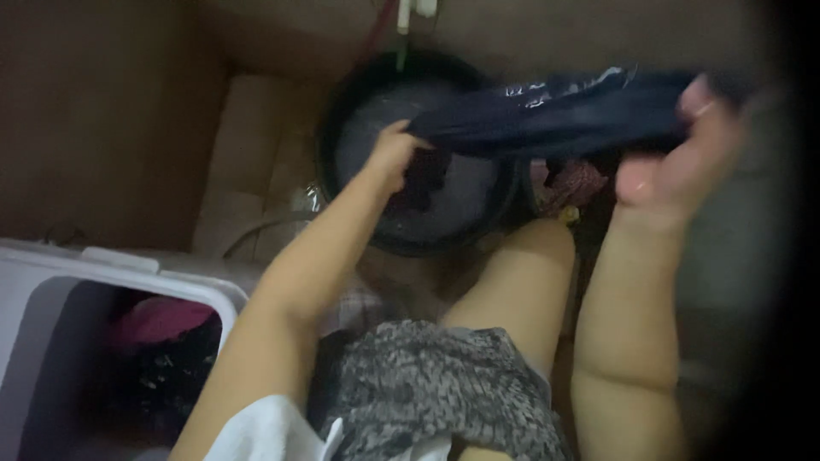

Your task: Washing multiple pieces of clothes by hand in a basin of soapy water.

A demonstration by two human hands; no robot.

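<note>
A dark blue garment (555, 115) is stretched out between both my hands above a round dark basin (342, 111) of water. My left hand (393, 154) grips its left end over the basin. At the right, my right hand (683, 162) holds the other end, fingers curled round the cloth. More dark clothing (423, 183) lies in the basin under the garment. The picture is blurred.
A white tub (213, 294) with pink and dark clothes stands at lower left. A pinkish cloth (576, 183) lies right of the basin. A tap or pipe (403, 26) hangs over the basin's far rim. My knee (530, 256) is close to the basin.
</note>
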